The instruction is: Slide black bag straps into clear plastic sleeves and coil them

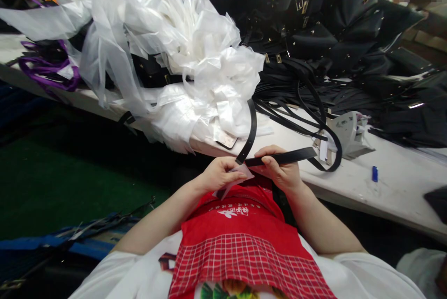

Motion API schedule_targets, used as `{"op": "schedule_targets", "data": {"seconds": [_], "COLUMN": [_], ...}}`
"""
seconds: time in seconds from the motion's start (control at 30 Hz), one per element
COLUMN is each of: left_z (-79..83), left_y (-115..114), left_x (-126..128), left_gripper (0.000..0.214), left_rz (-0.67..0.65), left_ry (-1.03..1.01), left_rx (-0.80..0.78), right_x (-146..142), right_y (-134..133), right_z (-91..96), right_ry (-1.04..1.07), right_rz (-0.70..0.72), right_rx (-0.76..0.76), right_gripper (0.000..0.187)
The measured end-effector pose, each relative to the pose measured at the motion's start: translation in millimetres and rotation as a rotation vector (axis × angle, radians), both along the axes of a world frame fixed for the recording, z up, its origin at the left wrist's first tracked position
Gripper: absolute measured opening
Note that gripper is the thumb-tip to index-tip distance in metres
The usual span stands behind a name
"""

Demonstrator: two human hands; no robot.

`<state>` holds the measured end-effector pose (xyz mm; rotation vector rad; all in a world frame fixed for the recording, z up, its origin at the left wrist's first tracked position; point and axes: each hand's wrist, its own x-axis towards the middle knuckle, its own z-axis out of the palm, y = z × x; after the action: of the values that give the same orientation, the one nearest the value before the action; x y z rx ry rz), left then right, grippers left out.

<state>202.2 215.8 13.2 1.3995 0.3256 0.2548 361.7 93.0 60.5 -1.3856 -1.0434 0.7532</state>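
A long black strap (284, 156) runs from my hands out over the white table (394, 187), loops near a small white box and curves back up past the plastic heap. My right hand (281, 171) pinches the strap near its end, fingers closed on it. My left hand (220, 173) is closed too, holding the strap's bent part together with a thin clear plastic wrap (233, 183) that hangs below the fingers. Both hands sit just off the table's near edge, above my red apron (240, 238).
A big heap of crumpled white plastic bags (174, 47) covers the table's left. Black bags with metal buckles (314, 15) and several loose black straps (307, 98) pile at the back and right. A small white box (345, 133), a blue lighter (375, 173) and purple straps (45, 68) lie around.
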Motion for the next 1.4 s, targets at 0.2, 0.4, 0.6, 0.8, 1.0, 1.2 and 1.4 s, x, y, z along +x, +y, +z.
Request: {"op": "schedule_targets", "data": {"seconds": [0.2,0.4,0.6,0.8,1.0,1.2,1.4], "left_z": [-0.7,2.5,2.3,-4.7,-1.9,-3.5,-2.5], "left_y": [-1,1,5,5,17,17,12], "left_x": [1,-1,-1,8,3,11,11], "left_gripper": [0.034,0.044,0.045,0.05,0.048,0.047,0.047], "left_rz": [0.001,0.009,-0.019,-0.072,-0.129,-0.298,-0.395], "left_ry": [-0.018,-0.011,-0.016,-0.046,-0.015,-0.055,-0.031], "left_rx": [-0.02,-0.019,0.018,0.149,0.449,0.482,0.43], "right_x": [-2,-3,-2,-19,1,-12,7], "right_y": [1,1,0,8,14,22,43], "right_z": [-7.9,-7.8,-6.7,-19.8,-41.6,-49.2,-30.8], "right_ry": [-0.029,-0.145,-0.09,-0.443,0.141,0.561,0.914], "right_rz": [0.062,0.117,0.176,0.138,-0.255,-0.127,-0.013], "right_rx": [-0.085,-0.03,-0.022,-0.071,-0.021,-0.359,-0.161], "right_gripper": [0.018,0.057,0.057,0.05,0.047,0.05,0.039]}}
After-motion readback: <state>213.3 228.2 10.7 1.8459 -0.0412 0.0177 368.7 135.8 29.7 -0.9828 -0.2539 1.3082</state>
